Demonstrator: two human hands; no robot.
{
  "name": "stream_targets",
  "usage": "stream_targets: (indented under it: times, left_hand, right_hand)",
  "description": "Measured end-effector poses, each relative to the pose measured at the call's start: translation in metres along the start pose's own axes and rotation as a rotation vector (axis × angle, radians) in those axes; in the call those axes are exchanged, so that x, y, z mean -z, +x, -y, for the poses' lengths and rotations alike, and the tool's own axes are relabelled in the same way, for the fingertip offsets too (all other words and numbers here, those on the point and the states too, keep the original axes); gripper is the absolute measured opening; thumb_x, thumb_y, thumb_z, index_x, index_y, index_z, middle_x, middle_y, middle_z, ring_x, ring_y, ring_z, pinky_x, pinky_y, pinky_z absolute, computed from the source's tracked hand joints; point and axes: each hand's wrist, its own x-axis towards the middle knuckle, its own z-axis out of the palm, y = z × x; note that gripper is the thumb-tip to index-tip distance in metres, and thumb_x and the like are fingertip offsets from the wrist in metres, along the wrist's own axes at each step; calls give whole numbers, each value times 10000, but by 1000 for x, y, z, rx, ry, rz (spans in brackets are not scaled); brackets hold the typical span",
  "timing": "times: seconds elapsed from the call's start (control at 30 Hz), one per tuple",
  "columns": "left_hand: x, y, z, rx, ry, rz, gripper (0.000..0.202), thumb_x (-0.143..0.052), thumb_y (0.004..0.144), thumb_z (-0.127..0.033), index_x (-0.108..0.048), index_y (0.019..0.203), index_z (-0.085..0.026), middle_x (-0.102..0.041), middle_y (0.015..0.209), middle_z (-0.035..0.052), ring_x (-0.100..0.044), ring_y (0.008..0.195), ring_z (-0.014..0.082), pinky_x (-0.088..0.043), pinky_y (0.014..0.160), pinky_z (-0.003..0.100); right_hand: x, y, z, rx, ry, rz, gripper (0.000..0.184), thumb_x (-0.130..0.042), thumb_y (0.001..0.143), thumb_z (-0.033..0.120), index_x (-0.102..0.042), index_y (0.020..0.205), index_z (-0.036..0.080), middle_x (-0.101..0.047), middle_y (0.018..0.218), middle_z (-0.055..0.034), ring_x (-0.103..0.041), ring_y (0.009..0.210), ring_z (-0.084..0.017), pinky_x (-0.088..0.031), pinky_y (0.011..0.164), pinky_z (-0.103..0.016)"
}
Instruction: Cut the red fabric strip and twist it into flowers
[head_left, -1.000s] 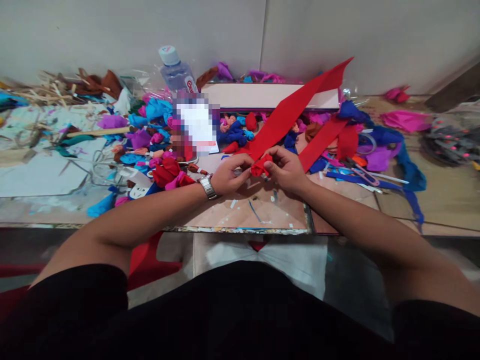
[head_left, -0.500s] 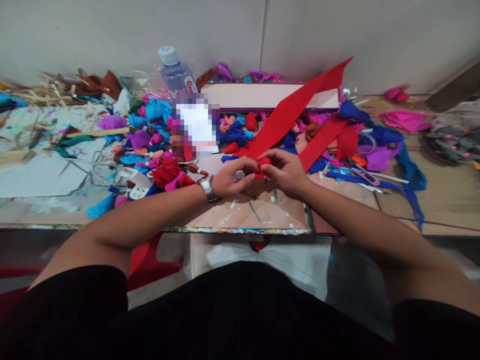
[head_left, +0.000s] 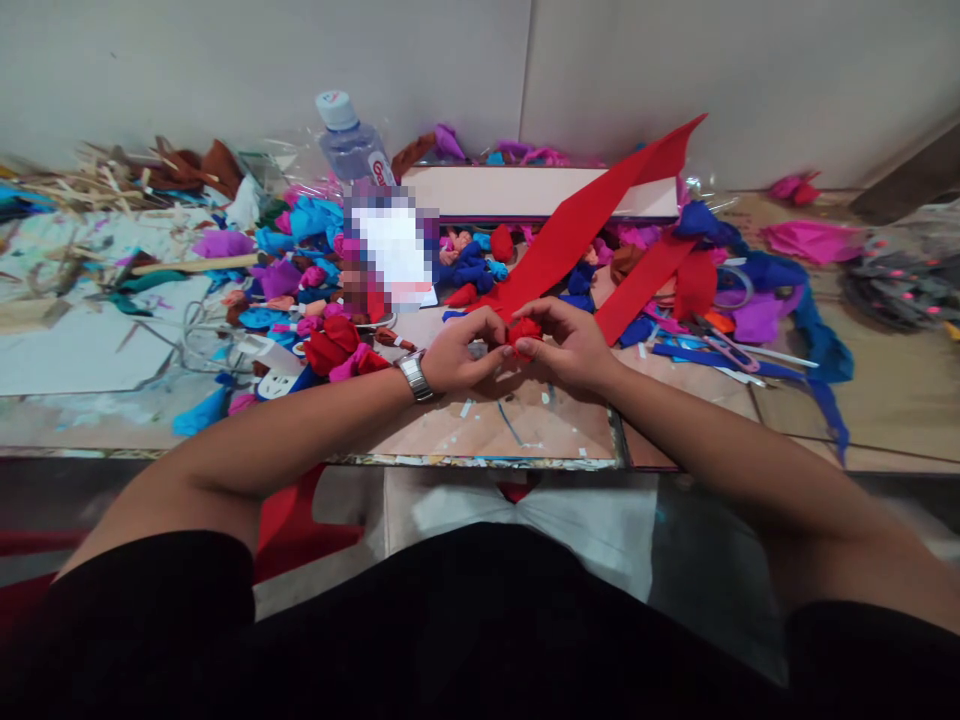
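Observation:
Between my two hands sits a small ruffled red crepe-paper flower (head_left: 527,338). My left hand (head_left: 466,350), a metal watch on its wrist, is closed with thumb and fingertips at the flower's left side. From the right, my right hand (head_left: 576,345) curls its thumb and fingers round the flower. Its underside is hidden by the fingers. Just behind the hands lie a long red crepe-paper strip (head_left: 574,215) and a shorter red strip (head_left: 645,285).
A bottle with a white cap (head_left: 352,140) stands behind a blurred, phone-like bright object (head_left: 394,245). Crumpled coloured paper pieces (head_left: 277,275) heap to the left, near a power strip (head_left: 281,382). Scissors (head_left: 727,350) and a tape roll (head_left: 733,287) lie right. A long pale box (head_left: 480,190) sits behind.
The red flower has turned slightly and shows more of its ruffled face. My fingers have shifted a little around it; both arms stay nearly in place.

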Motion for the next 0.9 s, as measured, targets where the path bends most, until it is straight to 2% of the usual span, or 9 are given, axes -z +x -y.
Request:
stream_targets:
  times: [0.13, 0.23, 0.33, 0.47, 0.67, 0.77, 0.9]
  left_hand:
    - [0, 0, 3, 53, -79, 2, 326, -706, 1001, -475, -566, 978, -182, -632, 808, 5, -583, 678, 83, -469, 624, 208]
    - [-1, 0, 4, 83, -95, 9, 327, -718, 994, -470, -555, 1004, -186, -655, 839, 11, -622, 711, 95, -503, 655, 219]
    - [-1, 1, 4, 84, -101, 12, 298, -703, 1005, -446, -557, 1006, -186, -659, 837, 7, -635, 709, 97, -505, 651, 220]
    - [-3, 2, 3, 76, -127, 12, 270, -682, 1024, -420, -548, 1016, -186, -667, 829, 3, -639, 685, 87, -500, 645, 214]
    - [-4, 1, 5, 110, -141, -30, 279, -701, 1015, -417, -545, 991, -186, -654, 814, -4, -647, 691, 83, -500, 648, 207]
    - [-5, 0, 7, 140, -181, -34, 294, -712, 1010, -427, -549, 1037, -184, -668, 865, 7, -685, 732, 90, -537, 680, 208]
    - [-5, 1, 10, 146, -238, 14, 329, -731, 997, -436, -539, 1097, -188, -669, 927, 12, -706, 766, 95, -566, 709, 211]
  right_hand:
    - [-1, -1, 0, -23, -13, 40, 627, -902, 824, 537, -698, 1328, 225, -749, 1237, -73, -719, 1084, -176, -586, 962, -286]
    - [-1, 0, -3, -20, -32, 65, 573, -859, 871, 511, -688, 1341, 230, -736, 1291, -78, -717, 1124, -189, -595, 996, -312]
    - [0, 0, -6, 18, -96, 48, 485, -802, 916, 421, -686, 1345, 227, -734, 1291, -77, -711, 1120, -188, -594, 988, -319]
    - [1, -1, -7, 80, -229, 36, 452, -777, 905, 301, -699, 1343, 220, -743, 1239, -72, -707, 1053, -172, -578, 971, -315]
    - [1, -1, -4, 25, -124, 60, 540, -827, 894, 384, -656, 1381, 227, -733, 1281, -73, -718, 1094, -171, -578, 970, -298]
    - [-1, 0, -6, 10, -91, 51, 488, -811, 907, 386, -673, 1343, 218, -734, 1253, -66, -708, 1104, -166, -564, 969, -287]
    - [-3, 1, -5, -1, -69, 40, 360, -807, 896, 409, -709, 1167, 192, -719, 1063, -41, -659, 931, -140, -544, 863, -268]
